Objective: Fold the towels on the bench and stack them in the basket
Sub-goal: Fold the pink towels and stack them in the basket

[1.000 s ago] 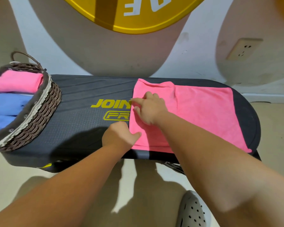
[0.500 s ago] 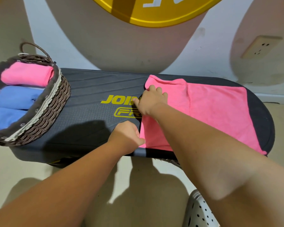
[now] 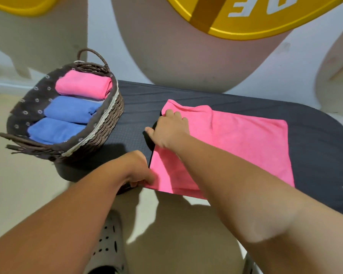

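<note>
- Since half a second ago the left hand (image 3: 139, 169) has gone from the pink towel's (image 3: 246, 147) left edge down to its near-left corner, and the right hand (image 3: 170, 129) has shifted along that edge toward the far corner. The yellow lettering seen beside the towel no longer shows.
- The left hand grasps the near-left corner at the bench's (image 3: 315, 133) front edge, fingers curled under.
- The right hand holds the left edge near the far corner, fingers bent over the cloth, thumb stretched out onto the bench.
- The pink towel lies flat on the bench, with a fold line across its left part.
- The basket (image 3: 107, 125) stands on the bench's left end and holds a folded pink towel (image 3: 83, 87) and two blue towels (image 3: 71, 108).
- A grey shoe (image 3: 107, 248) shows on the floor below.
</note>
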